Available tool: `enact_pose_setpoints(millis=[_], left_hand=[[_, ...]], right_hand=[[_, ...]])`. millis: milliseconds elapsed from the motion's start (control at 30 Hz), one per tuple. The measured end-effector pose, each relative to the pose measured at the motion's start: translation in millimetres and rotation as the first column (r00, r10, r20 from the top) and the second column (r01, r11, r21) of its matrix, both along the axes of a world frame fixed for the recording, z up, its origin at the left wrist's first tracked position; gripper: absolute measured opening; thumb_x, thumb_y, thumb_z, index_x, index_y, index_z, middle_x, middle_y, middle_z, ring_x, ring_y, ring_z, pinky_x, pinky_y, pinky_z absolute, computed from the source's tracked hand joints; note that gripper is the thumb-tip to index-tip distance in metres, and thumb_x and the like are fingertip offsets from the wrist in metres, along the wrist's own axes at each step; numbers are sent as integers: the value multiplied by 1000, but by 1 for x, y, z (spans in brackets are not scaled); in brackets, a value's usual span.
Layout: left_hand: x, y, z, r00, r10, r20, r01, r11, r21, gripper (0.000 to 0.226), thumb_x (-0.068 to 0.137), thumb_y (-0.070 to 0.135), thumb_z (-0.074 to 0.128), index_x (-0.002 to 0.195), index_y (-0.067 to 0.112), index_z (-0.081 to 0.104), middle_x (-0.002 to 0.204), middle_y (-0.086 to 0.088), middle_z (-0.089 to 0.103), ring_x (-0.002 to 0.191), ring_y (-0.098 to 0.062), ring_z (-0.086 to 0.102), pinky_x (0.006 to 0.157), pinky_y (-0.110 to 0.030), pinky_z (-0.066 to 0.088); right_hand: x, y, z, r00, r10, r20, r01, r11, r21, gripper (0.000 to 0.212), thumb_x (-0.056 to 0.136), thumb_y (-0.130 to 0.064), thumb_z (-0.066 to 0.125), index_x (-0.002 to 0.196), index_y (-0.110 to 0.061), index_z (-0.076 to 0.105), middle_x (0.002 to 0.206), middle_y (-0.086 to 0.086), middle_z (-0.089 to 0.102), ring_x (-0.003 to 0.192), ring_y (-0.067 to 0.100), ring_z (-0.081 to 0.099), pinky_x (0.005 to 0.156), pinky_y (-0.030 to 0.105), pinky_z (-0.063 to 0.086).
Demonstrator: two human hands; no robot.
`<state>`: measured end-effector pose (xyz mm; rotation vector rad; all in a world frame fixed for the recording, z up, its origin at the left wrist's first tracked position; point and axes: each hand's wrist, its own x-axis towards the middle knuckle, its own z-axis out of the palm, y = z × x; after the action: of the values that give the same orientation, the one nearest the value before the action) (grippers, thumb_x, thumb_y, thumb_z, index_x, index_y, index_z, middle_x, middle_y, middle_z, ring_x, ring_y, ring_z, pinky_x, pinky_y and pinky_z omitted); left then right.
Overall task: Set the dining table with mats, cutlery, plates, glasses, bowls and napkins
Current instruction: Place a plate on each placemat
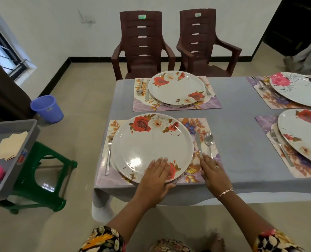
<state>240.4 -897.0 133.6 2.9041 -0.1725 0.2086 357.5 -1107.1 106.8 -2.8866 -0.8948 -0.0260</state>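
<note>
A white rose-patterned plate [151, 142] lies on the near floral mat [189, 124], with a fork [109, 151] to its left and a knife [198, 142] and spoon [209, 140] to its right. My left hand [156, 175] rests flat on the plate's near rim, fingers straight. My right hand [214, 171] lies flat on the mat, its fingertips at the knife's handle end. A second plate [176, 87] with cutlery sits on the far mat [213, 100]. Two more set places [296, 88] [300, 135] are at the right.
The table wears a grey cloth [238, 124]. Two brown chairs [142, 44] [203, 40] stand behind it. At left, a grey bin [24, 142] holding beige napkins [9, 144] sits on a green stool [45, 179]. A blue bucket [47, 108] is on the floor.
</note>
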Motion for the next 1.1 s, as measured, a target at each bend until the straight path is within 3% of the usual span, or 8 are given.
enact_pose_setpoints(millis=[167, 300, 433, 567, 633, 733, 867, 1100], left_hand=[[27, -49, 13, 982, -189, -13, 190, 981, 28, 48, 78, 37, 65, 118, 12, 66, 125, -6, 63, 114, -18, 61, 94, -28, 47], [55, -83, 21, 961, -246, -126, 242, 969, -47, 57, 95, 4, 40, 147, 2, 18, 156, -15, 11, 145, -26, 12, 117, -31, 6], [85, -101, 9, 999, -44, -10, 44, 997, 56, 68, 87, 20, 60, 145, 4, 29, 155, -16, 20, 144, -26, 17, 113, -30, -6], [98, -110, 3, 968, -65, -244, 85, 994, 73, 66, 99, 13, 36, 148, 5, -7, 156, -15, -15, 143, -30, -17, 99, -31, -28], [97, -112, -9, 986, -61, -154, 84, 985, 152, 69, 95, 18, 47, 148, 0, 6, 156, -18, 0, 145, -30, -5, 104, -34, -21], [93, -119, -24, 973, -21, -231, 52, 990, 130, 79, 47, 39, 88, 117, 10, 66, 125, -9, 63, 121, -20, 54, 102, -31, 35], [90, -123, -29, 986, 44, -163, -50, 998, -36, 58, 74, 25, 74, 125, 5, 59, 134, -10, 55, 122, -19, 55, 104, -31, 27], [95, -120, -38, 971, 141, -192, -138, 990, 33, 86, 36, 36, 94, 113, 7, 68, 119, -10, 66, 109, -23, 63, 85, -34, 54]], right_hand=[[10, -15, 6, 987, -112, -114, 118, 992, 42, 52, 93, -13, 51, 140, 1, 33, 148, 19, 29, 137, 36, 29, 111, 44, 25], [19, -25, 10, 992, -33, -121, 35, 999, 11, 53, 95, -19, 42, 143, -2, 27, 151, 15, 20, 139, 31, 27, 112, 40, 25], [29, -32, 12, 984, -24, -174, 42, 994, 100, 57, 95, -12, 45, 146, -9, 19, 154, 10, 11, 143, 25, 16, 115, 34, 17], [38, -32, 13, 974, 15, -225, 6, 996, 92, 57, 96, -11, 41, 147, -12, 15, 155, 7, 8, 144, 20, 16, 116, 31, 16], [38, -34, 11, 976, 39, -216, -19, 996, 91, 57, 95, -8, 43, 146, -11, 19, 154, 9, 13, 143, 23, 19, 115, 33, 17], [41, -43, 3, 989, 62, -136, -48, 993, 107, 64, 78, 1, 64, 137, -6, 40, 145, 12, 33, 130, 30, 43, 106, 43, 33], [39, -47, -2, 981, 93, -168, -91, 996, 22, 59, 94, -6, 44, 146, -12, 18, 153, 5, 7, 143, 21, 14, 108, 27, -2], [38, -53, 0, 983, 166, -77, -168, 986, -12, 78, 36, -26, 93, 110, -14, 69, 114, 1, 67, 101, 12, 66, 79, 22, 52]])
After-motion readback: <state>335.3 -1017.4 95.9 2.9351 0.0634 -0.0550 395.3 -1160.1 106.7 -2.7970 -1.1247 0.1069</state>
